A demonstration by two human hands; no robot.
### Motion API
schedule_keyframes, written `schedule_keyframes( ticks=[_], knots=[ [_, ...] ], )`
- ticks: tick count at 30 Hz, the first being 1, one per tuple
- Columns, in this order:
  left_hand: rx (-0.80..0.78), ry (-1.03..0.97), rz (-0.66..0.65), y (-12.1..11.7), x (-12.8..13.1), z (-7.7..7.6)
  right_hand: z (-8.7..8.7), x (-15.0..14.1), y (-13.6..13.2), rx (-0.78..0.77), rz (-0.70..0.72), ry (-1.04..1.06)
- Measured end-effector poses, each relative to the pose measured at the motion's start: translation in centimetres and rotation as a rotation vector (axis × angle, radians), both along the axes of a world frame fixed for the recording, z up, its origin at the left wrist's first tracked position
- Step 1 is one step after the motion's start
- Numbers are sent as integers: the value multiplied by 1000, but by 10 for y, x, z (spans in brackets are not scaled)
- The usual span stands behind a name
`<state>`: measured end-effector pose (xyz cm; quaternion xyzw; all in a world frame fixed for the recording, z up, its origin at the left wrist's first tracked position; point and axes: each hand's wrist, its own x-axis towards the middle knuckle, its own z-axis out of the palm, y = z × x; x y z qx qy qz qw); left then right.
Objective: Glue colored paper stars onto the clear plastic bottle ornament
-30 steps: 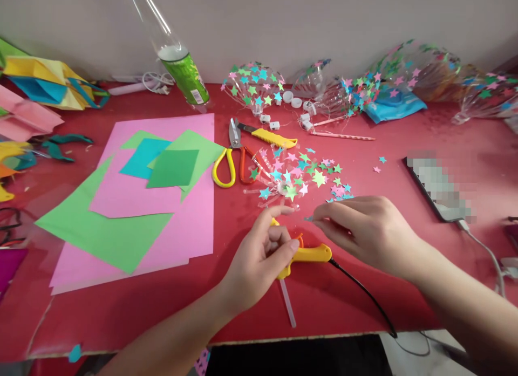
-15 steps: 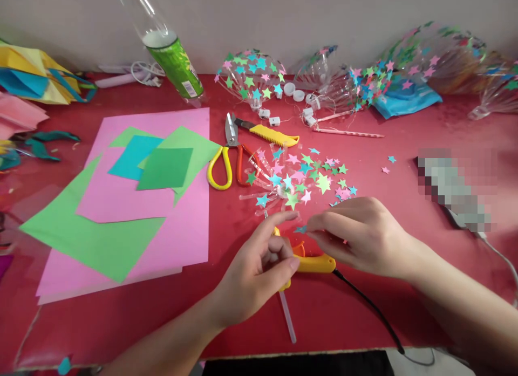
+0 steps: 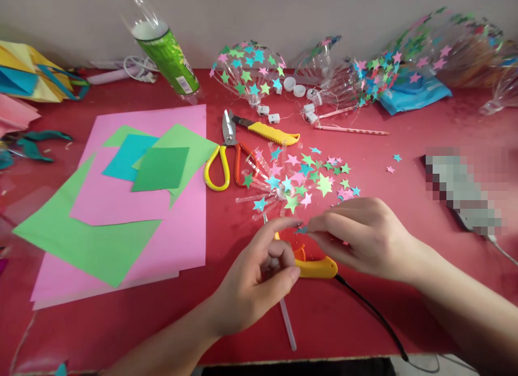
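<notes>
My right hand pinches a small blue paper star between thumb and fingertips. My left hand is open, its index fingertip reaching close to that star, thumb apart and the other fingers curled. Beneath and between both hands lies a yellow glue gun with an orange trigger and a glue stick protruding towards me; my left hand partly hides it. Just beyond the hands, a cut plastic bottle piece lies with its strips splayed, several paper stars on and around it.
Loose stars lie to the right. Pliers and a yellow cutter knife sit behind. Coloured paper sheets cover the left, with a green-labelled bottle beyond. Star-covered plastic domes line the wall. A blurred device lies right.
My left index fingertip has come closer to the blue star in my right hand. The right hand keeps its pinch; the view has shifted slightly.
</notes>
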<state>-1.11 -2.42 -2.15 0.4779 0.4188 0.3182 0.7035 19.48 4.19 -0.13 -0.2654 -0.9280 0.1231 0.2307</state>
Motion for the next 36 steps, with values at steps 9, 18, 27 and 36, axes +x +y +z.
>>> schedule_keyframes(
  ticks=[9, 18, 27, 36],
  knots=[
    [3, -23, 8, -2, 0, -5, -4, -3, -1, -34, -76, 39],
    [-112, -135, 8, 1, -1, 1, -4, -7, -5, -112, -146, 77],
    [-179, -225, 7, 2, -4, -2, -6, -8, -8, -143, -177, 72],
    [-205, -264, -14, 3, -5, -1, -8, -8, -7, -122, -175, 52]
  ],
)
